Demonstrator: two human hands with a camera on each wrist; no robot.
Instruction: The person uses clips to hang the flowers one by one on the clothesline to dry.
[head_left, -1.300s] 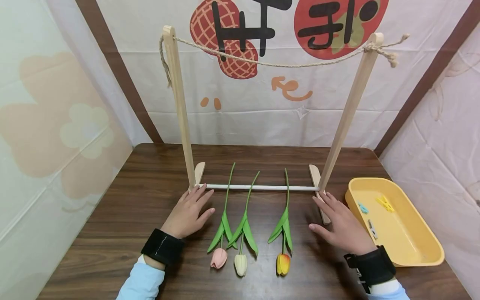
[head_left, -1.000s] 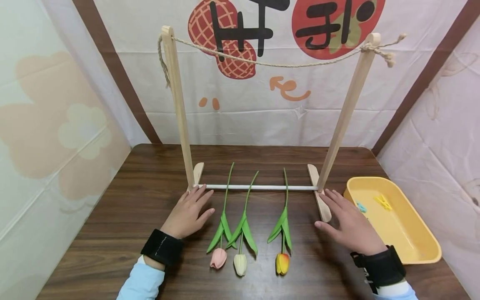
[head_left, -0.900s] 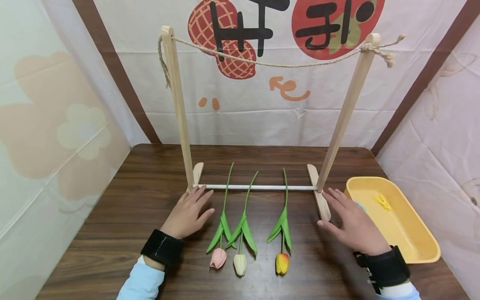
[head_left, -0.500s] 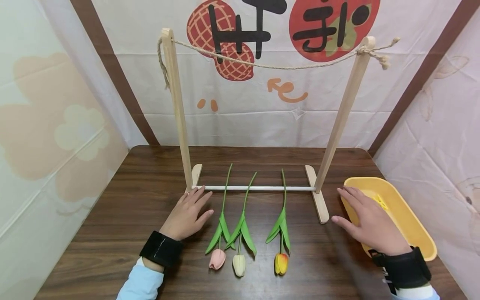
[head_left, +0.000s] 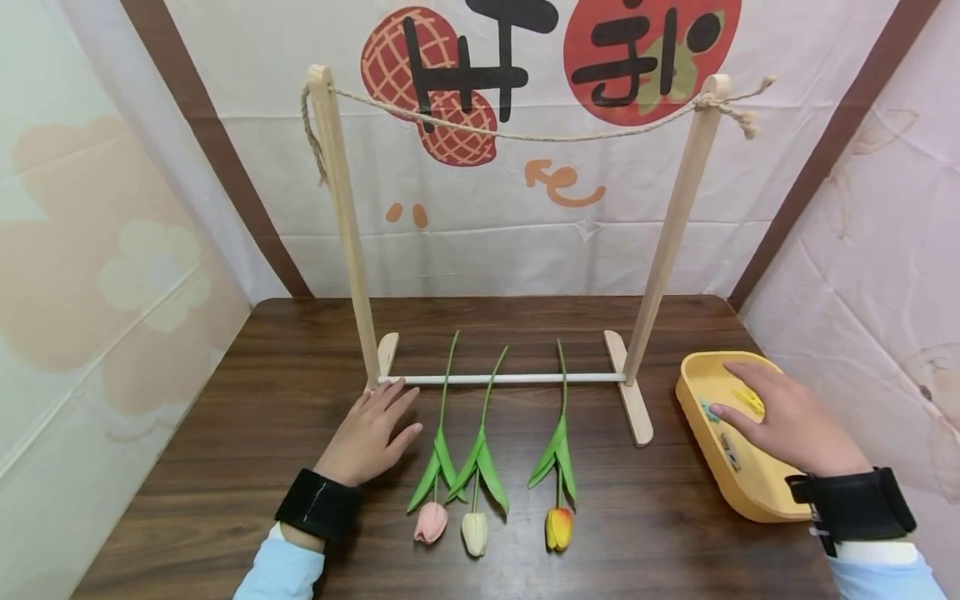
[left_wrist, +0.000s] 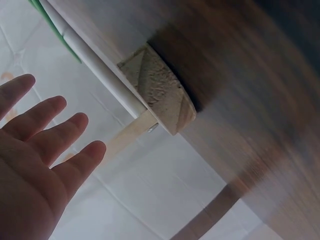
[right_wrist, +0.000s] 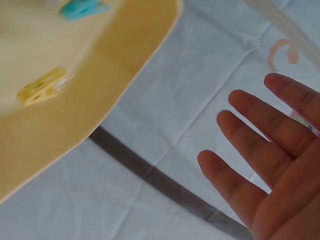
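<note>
The right hand point(head_left: 795, 421) hovers over the yellow tray point(head_left: 738, 487) at the counter's point(head_left: 225, 433) right, fingers apart, above the clothespins point(head_left: 748, 402). The left hand point(head_left: 367, 429) lies flat, fingers spread, by the wooden rack's point(head_left: 341, 233) left foot, beside three tulips point(head_left: 480, 467).

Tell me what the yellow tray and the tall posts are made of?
Tray: probably plastic, since it looks smooth, evenly yellow and moulded with rounded corners. Posts: bare, unpainted wood, pale with visible grain; the left wrist view shows a rough-sawn end.

Backdrop cloth point(head_left: 525, 242): large black characters on red circles, cut off at top; not readable.
</note>
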